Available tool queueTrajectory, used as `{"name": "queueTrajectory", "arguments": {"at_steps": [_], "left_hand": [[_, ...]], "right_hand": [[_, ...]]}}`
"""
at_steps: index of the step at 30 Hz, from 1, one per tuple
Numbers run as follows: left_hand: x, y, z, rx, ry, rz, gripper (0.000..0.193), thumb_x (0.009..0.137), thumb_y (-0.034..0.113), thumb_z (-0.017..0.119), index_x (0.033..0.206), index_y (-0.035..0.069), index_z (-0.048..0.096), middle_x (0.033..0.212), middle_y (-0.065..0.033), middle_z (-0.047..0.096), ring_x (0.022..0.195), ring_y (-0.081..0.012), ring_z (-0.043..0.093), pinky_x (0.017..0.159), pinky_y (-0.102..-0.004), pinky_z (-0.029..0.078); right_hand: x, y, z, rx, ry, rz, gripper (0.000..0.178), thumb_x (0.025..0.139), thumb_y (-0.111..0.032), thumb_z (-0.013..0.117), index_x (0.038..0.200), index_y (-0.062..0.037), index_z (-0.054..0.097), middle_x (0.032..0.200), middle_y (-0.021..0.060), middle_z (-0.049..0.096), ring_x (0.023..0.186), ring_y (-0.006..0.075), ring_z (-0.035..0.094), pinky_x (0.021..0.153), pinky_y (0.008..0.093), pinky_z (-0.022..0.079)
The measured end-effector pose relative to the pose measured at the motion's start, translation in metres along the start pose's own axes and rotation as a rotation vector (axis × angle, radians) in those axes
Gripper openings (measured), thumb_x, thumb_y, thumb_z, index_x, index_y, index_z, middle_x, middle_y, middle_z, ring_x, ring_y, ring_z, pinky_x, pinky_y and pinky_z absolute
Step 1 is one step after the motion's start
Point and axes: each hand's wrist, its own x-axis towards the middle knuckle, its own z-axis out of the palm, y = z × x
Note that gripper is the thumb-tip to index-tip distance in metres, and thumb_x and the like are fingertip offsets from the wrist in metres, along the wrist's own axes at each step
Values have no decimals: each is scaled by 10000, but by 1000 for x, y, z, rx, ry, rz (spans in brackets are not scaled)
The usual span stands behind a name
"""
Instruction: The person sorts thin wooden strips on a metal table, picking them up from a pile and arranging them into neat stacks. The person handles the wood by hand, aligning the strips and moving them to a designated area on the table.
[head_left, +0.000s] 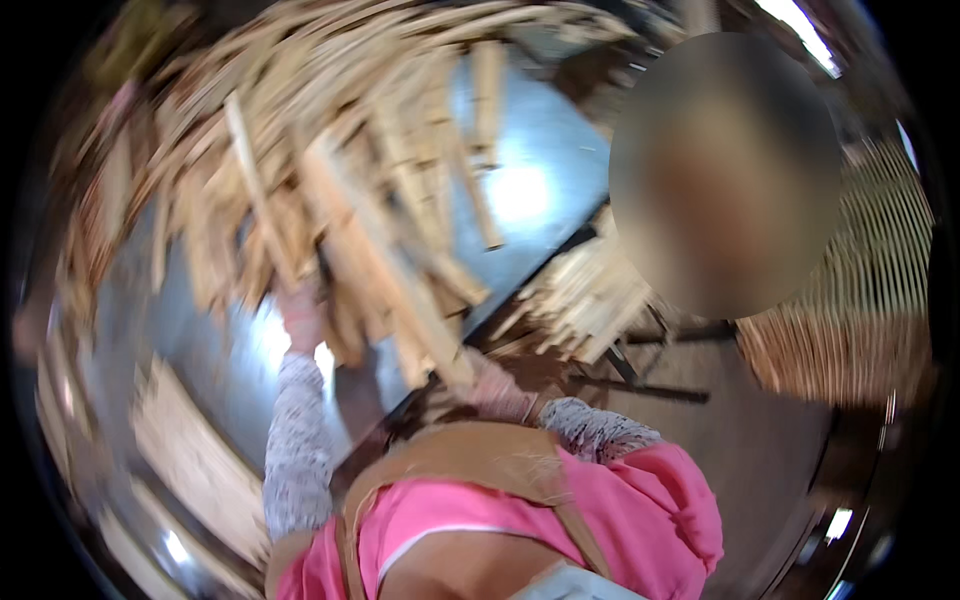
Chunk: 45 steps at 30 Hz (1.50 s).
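My right hand [497, 391], in a pinkish glove, is closed round the near end of a long wooden board [375, 255] that slants away over the table's edge. My left hand [301, 312], gloved too and blurred, is at the near end of a narrow wooden strip [255, 180] and appears closed on it. Its fingertips are partly lost among the wood. Around both hands lies a loose heap of wooden strips [400, 120], spread over a shiny metal table [550, 140].
More boards [195, 450] lie at the lower left. Right of the table, a bundle of strips [590, 295] rests by a dark metal frame [660, 388]. A tall stack of slats [860, 300] stands at the far right, beside a blurred-out oval area. Brown floor [740, 430] shows below.
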Motion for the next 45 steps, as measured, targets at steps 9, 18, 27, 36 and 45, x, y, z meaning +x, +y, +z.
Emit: {"name": "queueTrajectory", "arguments": {"at_steps": [9, 18, 27, 36, 45], "left_hand": [[-153, 36, -118, -143, 431, -513, 922, 967, 461, 735, 1629, -46, 342, 1422, -242, 619, 1280, -338, 622, 1105, -414, 493], [-225, -29, -261, 1241, 225, -406, 928, 908, 470, 711, 1652, 46, 354, 1630, -208, 408, 1548, -387, 339, 1297, -530, 221], [-212, -25, -294, 1315, 91, -719, 992, 926, 425, 699, 1710, 79, 198, 1763, -193, 219, 1640, -353, 195, 1329, -492, 159], [-222, -17, -293, 1390, -4, -830, 1135, 950, 536, 673, 1714, -2, 29, 1789, -251, 100, 1662, -414, 72, 1343, -521, 62], [-154, 31, -128, 743, 359, -79, 589, 996, 327, 712, 1464, -9, 587, 1465, -248, 614, 1356, -403, 595, 1176, -469, 455]], "right_hand": [[86, -125, 198, -831, -564, 80, 924, 1008, -590, 566, 1710, -126, 185, 1176, 303, 743, 1081, 486, 727, 961, 574, 559], [52, -100, 374, -1007, -1175, -583, 363, 1001, -320, 568, 945, -71, 825, 986, 236, 781, 981, 397, 767, 874, 500, 598], [138, -174, 234, -939, -446, -409, 567, 1021, -369, 614, 1496, -62, 569, 1355, 192, 670, 1222, 373, 638, 1073, 488, 515], [215, -93, 48, -788, 209, 65, 885, 888, -324, 799, 1625, -70, 379, 1324, 292, 651, 1228, 500, 612, 1062, 541, 496], [198, -97, -55, -984, 240, -33, 795, 920, -314, 759, 1615, -148, 410, 1381, 182, 639, 1282, 444, 581, 1079, 521, 488]]}}
